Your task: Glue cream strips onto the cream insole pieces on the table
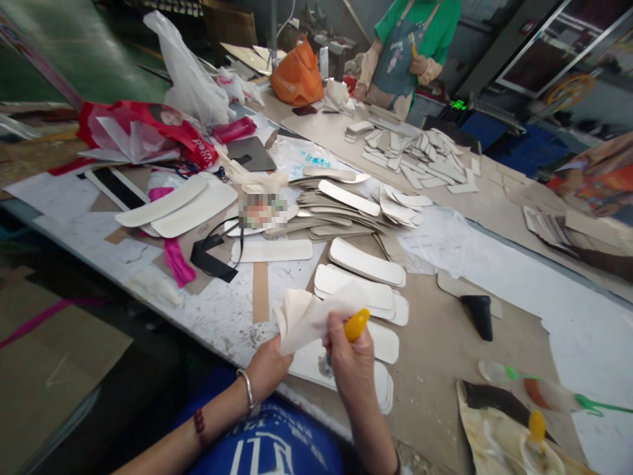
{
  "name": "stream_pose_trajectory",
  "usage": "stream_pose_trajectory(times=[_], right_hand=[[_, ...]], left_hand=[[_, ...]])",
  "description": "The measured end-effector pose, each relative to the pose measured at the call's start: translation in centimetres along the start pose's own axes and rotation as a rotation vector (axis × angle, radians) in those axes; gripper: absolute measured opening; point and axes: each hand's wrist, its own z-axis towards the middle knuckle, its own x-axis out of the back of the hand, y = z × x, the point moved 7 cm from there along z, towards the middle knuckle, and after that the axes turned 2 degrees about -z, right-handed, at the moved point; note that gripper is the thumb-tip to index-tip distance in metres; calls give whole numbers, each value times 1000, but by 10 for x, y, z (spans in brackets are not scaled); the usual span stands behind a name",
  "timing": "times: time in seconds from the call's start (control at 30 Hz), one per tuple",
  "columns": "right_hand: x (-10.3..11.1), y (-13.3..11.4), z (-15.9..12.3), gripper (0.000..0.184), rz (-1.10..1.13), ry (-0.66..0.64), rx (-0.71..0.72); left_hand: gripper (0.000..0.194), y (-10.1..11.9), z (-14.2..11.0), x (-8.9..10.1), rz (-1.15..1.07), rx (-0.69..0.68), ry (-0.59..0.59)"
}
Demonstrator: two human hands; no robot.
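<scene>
Three yellow handles (359,324), two bracelets (199,426), one orange bag (297,75), one red printed bag (190,135)

We see a yellow handle (358,324) of smooth, glossy plastic, thin sheets (302,321) looking like matt paper, smooth cardboard-like white pieces (366,262), a shiny metal bracelet (246,388), and the desk (217,313), rough with stains.

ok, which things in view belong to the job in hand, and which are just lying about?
Job, apparently:
white sheets, in left hand
yellow-handled tool, in right hand
white strips, stacked nearby

Lying about, likely:
orange bag
red bag
white bag
pink ribbon
</scene>
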Motion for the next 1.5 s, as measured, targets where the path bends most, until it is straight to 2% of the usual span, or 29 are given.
stream_pose_trajectory(times=[0.1,0.17,0.27,0.37,0.43,0.5,0.57,0.6,0.67,0.73,0.83,0.9,0.97,1.23,1.5], right_hand=[[44,-9,9,32,3,24,-22],[71,-11,8,30,-32,-41,-43],[103,-5,-4,31,-209,-203,-126],[125,9,-27,33,-315,-314,-192],[130,32,-46,34,-337,-397,-267],[126,63,-65,38,-401,-532,-324],[116,91,-77,32,-630,-642,-275],[110,103,-78,24,-785,-659,-243],[93,117,-74,26,-1029,-644,-199],[63,120,-68,29,-1073,-730,-202],[18,111,-51,25,-1045,-843,-182],[-5,106,-40,23,-1054,-895,-150],[-19,105,-30,23,-1078,-920,-134],[-34,109,-7,25,-1245,-878,-119],[-39,107,-2,23,-1261,-881,-113]], left_hand=[[13,-21,2,8,-30,78,63],[13,-31,2,12,-70,123,83],[17,-39,2,13,-159,156,81],[25,-42,4,8,-241,182,70],[28,-46,6,3,-269,202,63],[27,-49,9,0,-279,216,64],[24,-51,12,-1,-272,224,67],[21,-52,13,-1,-264,226,68],[16,-52,14,0,-242,223,63],[11,-50,16,1,-218,216,51],[6,-46,17,2,-189,207,28],[7,-44,18,2,-173,205,13],[10,-43,19,1,-161,206,-4],[16,-51,25,-3,-102,254,-59],[20,-51,26,-5,-56,265,-60]])
